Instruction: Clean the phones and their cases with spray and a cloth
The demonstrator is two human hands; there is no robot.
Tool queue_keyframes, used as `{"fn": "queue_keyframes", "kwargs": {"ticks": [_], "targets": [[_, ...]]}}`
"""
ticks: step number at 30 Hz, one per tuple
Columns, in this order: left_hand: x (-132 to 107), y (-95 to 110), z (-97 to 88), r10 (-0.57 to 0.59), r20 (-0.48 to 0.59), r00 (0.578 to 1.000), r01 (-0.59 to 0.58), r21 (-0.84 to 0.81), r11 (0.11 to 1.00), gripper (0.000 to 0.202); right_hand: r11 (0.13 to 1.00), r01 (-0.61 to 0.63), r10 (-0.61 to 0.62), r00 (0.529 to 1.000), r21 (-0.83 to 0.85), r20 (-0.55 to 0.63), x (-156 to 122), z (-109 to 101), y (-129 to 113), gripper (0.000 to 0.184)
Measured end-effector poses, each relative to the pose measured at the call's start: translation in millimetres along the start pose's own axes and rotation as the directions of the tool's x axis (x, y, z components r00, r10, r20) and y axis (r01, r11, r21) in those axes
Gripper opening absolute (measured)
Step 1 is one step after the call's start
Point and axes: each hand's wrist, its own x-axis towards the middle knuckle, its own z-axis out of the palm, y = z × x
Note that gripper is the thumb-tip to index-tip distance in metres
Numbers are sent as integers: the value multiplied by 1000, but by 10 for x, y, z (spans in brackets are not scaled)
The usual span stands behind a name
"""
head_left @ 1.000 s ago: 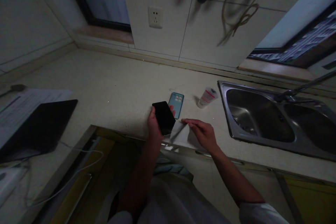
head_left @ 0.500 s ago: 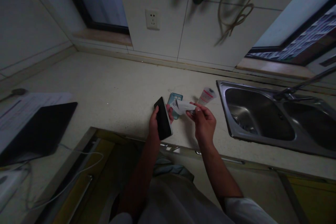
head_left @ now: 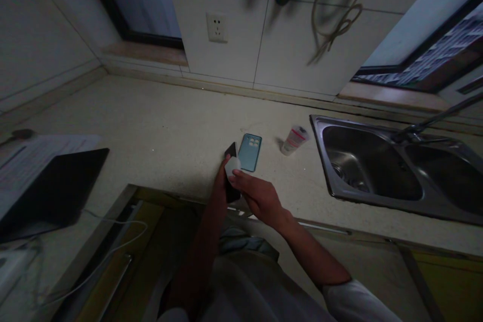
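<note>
A dark smartphone [head_left: 232,195] is gripped in my left hand [head_left: 220,182], tilted above the counter's front edge. My right hand [head_left: 260,195] pinches a white wipe or piece of paper [head_left: 233,167] and holds it over the phone's screen; whether it is cloth or paper I cannot tell. It covers the middle of the screen. Just beyond my hands a light-blue phone case [head_left: 249,153] lies flat on the counter, its camera cutouts at the far end. To the right of the case a clear plastic cup [head_left: 295,140] with a red band stands on the counter.
A steel double sink [head_left: 372,161] with a tap [head_left: 415,133] is set into the counter [head_left: 181,131] at the right. On the left are a black flat folder-like sheet [head_left: 56,191], printed papers [head_left: 71,142] and a white cable [head_left: 124,221]. A socket [head_left: 217,27] is on the wall.
My right hand has moved left, bringing the white piece from beside the phone onto its screen. The phone has turned more edge-on, and the case and cup are now uncovered.
</note>
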Motion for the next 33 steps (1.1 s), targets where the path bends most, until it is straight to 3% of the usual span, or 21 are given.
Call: {"fn": "queue_keyframes", "kwargs": {"ticks": [2, 3, 5, 8, 12, 15, 19, 24, 29, 33], "targets": [[-5, 156, -89, 54, -86, 995, -49, 63, 997, 41, 998, -17, 11, 996, 66, 93, -64, -49, 11, 41], [-17, 243, -130, 176, -209, 962, -131, 215, 968, 40, 994, -52, 38, 990, 100, 133, -92, -89, 32, 40], [-38, 408, -205, 332, -264, 906, -161, 511, 844, 43, 978, -155, 130, 976, 140, 173, -130, -189, 109, 36], [-9, 585, -291, 461, -173, 870, -193, 741, 643, 41, 937, -328, 319, 944, 119, 88, -117, -358, 300, 28], [142, 692, -336, 554, 43, 831, -193, 957, 217, 34, 856, -500, 517, 841, 133, -163, 14, -516, 602, 23], [250, 730, -325, 559, 77, 826, -93, 996, 1, 33, 817, -552, 577, 772, 168, -267, 132, -559, 801, 26], [274, 777, -264, 535, 76, 842, -10, 992, -124, 35, 764, -611, 645, 714, 207, -273, 222, -571, 1015, 28], [168, 779, -126, 567, 107, 817, 117, 932, -343, 50, 649, -679, 759, 610, 342, -228, 214, -577, 1156, 32], [145, 687, -106, 568, 238, 788, 137, 832, -538, 76, 621, -677, 778, 592, 395, -209, 217, -555, 1159, 31], [175, 604, -173, 573, 318, 755, 135, 781, -610, 82, 602, -677, 789, 585, 424, -186, 239, -505, 1144, 30]]}}
